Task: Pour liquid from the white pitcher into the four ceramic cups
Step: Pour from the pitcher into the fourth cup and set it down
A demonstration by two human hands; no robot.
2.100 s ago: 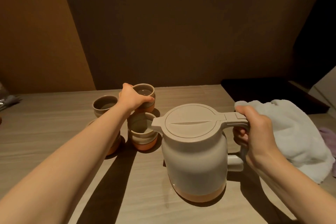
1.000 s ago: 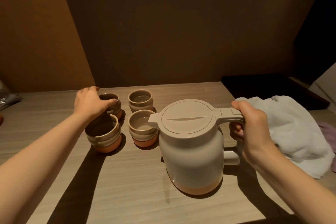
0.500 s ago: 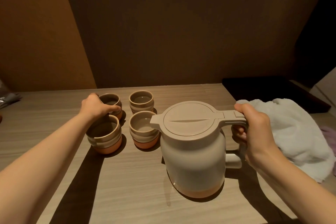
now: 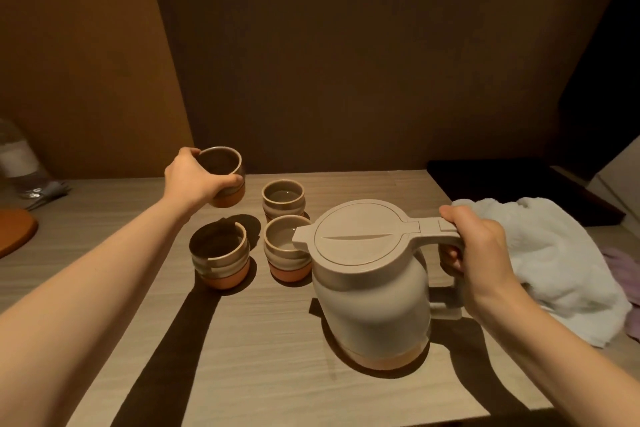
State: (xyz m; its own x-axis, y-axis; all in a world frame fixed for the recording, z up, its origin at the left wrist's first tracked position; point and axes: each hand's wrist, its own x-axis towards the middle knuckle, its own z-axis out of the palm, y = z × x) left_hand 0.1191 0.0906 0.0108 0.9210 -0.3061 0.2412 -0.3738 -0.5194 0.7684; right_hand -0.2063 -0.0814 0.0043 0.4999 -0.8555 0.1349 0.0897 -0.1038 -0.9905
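Half a second ago the far-left cup stood on the table with the left hand around it; now that hand [image 4: 194,180] has lifted the held cup [image 4: 223,177] clear of the wood and tipped it a little, fingers and thumb curled round its wall. Its inside looks dark, and I cannot tell from here whether anything is in it.

Three other cups stand in a close cluster on the table [image 4: 277,367]: the far-right cup [image 4: 283,199], the near-right cup [image 4: 285,248] and the near-left cup [image 4: 220,258]. Both right-hand cups show a pale sheen low inside, which I take to be liquid, so they seem already served. The near-left one lies under the arm's shadow and I cannot read its level.

Upright on the table stands the white pitcher [image 4: 372,288], lid down, its spout overlapping the near-right cup's rim from where I stand. On its handle is the right hand [image 4: 479,253], fingers wrapped round the grip and thumb on top.

A white towel [image 4: 554,263] lies bunched just behind that hand.

I would judge the job about half done, with the raised cup next to be filled.
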